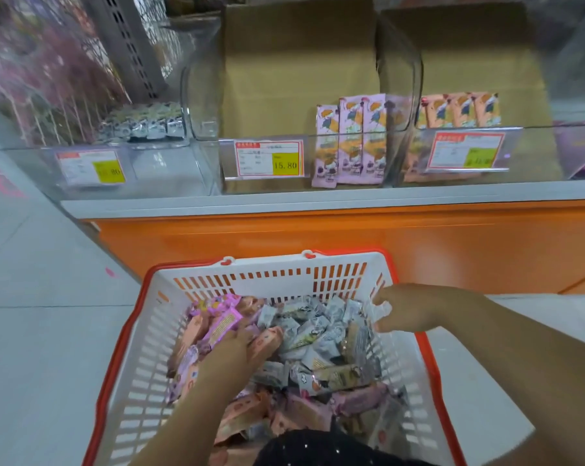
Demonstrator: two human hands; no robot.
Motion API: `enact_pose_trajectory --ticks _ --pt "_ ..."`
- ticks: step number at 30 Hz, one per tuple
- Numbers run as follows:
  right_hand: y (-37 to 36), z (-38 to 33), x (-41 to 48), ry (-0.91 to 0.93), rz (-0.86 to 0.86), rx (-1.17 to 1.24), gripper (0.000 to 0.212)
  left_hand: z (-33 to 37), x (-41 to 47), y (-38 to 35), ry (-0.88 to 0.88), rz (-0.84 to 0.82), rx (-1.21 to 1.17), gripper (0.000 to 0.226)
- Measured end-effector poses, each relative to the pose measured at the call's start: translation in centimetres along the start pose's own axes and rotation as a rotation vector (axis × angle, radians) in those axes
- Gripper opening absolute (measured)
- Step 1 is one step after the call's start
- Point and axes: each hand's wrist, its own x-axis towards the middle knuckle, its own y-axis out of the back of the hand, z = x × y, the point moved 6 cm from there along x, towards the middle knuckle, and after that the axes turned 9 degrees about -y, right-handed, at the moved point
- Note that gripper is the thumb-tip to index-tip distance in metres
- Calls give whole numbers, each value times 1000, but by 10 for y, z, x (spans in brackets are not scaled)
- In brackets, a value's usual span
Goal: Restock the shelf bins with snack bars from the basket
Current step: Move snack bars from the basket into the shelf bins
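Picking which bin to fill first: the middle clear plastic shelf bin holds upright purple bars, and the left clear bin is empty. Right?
Not empty: in the head view the left clear bin holds some silver-grey wrapped bars near its back. The middle clear plastic bin does hold upright purple bars.

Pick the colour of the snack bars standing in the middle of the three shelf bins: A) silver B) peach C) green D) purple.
D: purple bars stand upright in the middle bin; the silver bars lie in the left bin and the peach bars stand in the right bin.
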Motion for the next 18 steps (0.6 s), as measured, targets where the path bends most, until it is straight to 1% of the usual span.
enact_pose_trajectory --ticks 2,5,7,9,11,13,16,18 --pt "3 1 -2 3 10 4 62 1 1 1 2 1 18 42" --pt "11 -7 -9 38 66 14 61 16 -2 17 -51 61 -18 32" --pt "20 -16 -18 94 120 40 59 34 -8 39 -123 162 -76 34" --pt "28 -25 -29 149 162 124 52 60 -16 65 -234 287 -122 39" --pt "38 -30 -43 202 194 296 35 87 -27 92 -342 405 -160 41" --pt "46 -31 -56 242 202 569 25 116 -42 121 -461 530 -212 39" --pt "56 -28 -80 302 190 1014 25 154 -67 160 -598 702 -265 35" --pt "64 -24 -96 343 222 1209 25 176 -82 179 -655 772 -264 35"
